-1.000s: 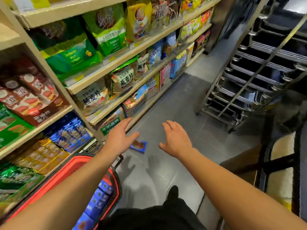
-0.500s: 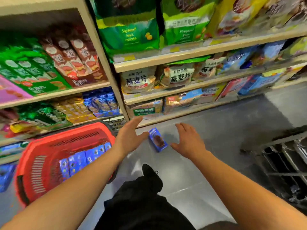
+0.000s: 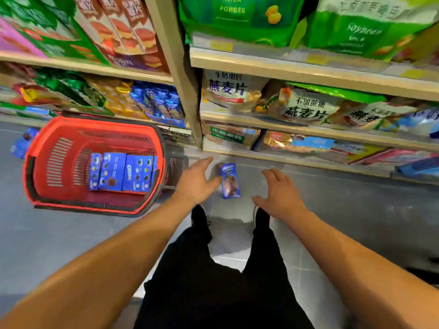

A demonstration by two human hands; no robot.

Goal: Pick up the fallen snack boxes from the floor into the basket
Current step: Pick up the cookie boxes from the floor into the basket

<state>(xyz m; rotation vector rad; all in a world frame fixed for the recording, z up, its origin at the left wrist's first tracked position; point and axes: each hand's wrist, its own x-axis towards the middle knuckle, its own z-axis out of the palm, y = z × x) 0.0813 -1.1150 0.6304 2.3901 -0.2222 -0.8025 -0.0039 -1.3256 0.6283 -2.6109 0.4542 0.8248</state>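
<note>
Compared with half a second earlier, the red basket [image 3: 95, 162] is seen more fully from above, with blue boxes laid inside. One fallen snack box [image 3: 229, 180] remains flat on the floor below the shelf [image 3: 308, 160]. The left hand [image 3: 196, 181] and right hand [image 3: 280, 193] are held spread, flanking it, nothing grasped.

Now much nearer the blue snack box [image 3: 229, 180] on the floor, left hand [image 3: 196, 182] and right hand [image 3: 280, 194] reaching down on either side of it. Red basket [image 3: 99, 205] fully in view on the left now, both shoes planted just behind the box.
</note>
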